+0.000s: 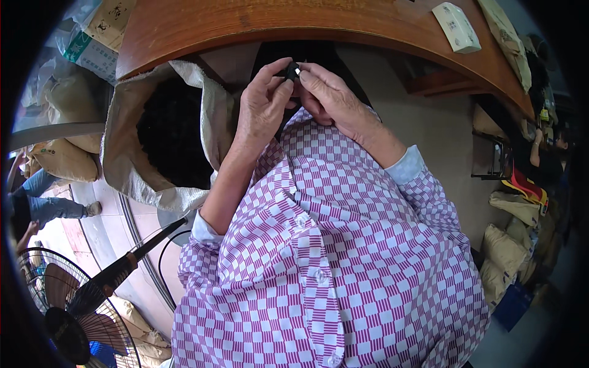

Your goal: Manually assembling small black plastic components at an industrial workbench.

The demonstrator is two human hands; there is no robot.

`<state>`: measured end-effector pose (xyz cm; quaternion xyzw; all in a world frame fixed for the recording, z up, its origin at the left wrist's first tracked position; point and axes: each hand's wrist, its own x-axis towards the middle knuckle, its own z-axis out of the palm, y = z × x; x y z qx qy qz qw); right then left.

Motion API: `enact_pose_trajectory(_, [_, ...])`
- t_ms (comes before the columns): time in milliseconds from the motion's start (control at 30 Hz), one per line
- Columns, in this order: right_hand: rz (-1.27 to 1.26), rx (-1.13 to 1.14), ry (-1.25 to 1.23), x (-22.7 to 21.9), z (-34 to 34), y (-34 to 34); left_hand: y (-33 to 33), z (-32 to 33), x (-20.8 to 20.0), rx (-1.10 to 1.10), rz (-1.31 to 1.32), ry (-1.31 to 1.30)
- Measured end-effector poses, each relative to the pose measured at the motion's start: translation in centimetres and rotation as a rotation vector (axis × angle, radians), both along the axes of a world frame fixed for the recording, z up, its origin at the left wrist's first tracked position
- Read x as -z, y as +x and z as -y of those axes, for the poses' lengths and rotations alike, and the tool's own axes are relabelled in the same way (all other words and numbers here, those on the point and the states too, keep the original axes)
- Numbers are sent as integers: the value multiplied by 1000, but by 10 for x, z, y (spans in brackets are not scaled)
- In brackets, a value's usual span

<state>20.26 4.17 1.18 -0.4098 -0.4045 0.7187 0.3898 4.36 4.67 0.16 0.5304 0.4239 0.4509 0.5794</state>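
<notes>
Close together at the front edge of the wooden table, my two hands meet around a small black piece [291, 69] with a light spot on its right side. My left hand [265, 104] pinches it between thumb and forefinger. From the other side, my right hand [334, 98] has its thumb and forefinger on the same piece, with its other fingers curled below. What kind of part it is cannot be made out. Left of my left forearm stands a white woven sack [119, 156], its mouth wide, holding a mass of black material [175, 132] whose pieces do not show singly.
The brown wooden table [294, 15] curves across the top, with a white box [456, 27] at its right. A standing fan [73, 325] is at the lower left. Full sacks [64, 159] lie at the left, more sacks [506, 251] at the right. Other people show at both sides.
</notes>
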Motion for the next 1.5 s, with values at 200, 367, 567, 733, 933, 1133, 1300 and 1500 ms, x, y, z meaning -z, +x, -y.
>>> enact_pose_trajectory(200, [9,-5,39,1,-3,-2,4,-3,5,-20,-23,41])
enact_pose_trajectory(367, [-9,22,32,-5,-4,-4,7,-4,7,-33,18,82])
enact_pose_trajectory(567, [-33,41,-13,-13,0,-16,8,9,-11,-191,-240,312])
enact_pose_trajectory(733, [-28,-4,-38,-18,-6,-25,1,9,-15,-256,-371,384])
enact_pose_trajectory(933, [448,-181,575,-6,-59,-21,-43,-8,-22,-421,-353,322])
enact_pose_trajectory(1133, [1390,285,976,-23,-178,59,-180,-26,6,-724,-650,200])
enact_pose_trajectory(1300, [1698,258,1061,-26,-206,95,-153,-18,-3,-732,-803,336])
enact_pose_trajectory(1500, [1272,408,1358,-22,-200,112,-97,-22,-26,-519,-70,183])
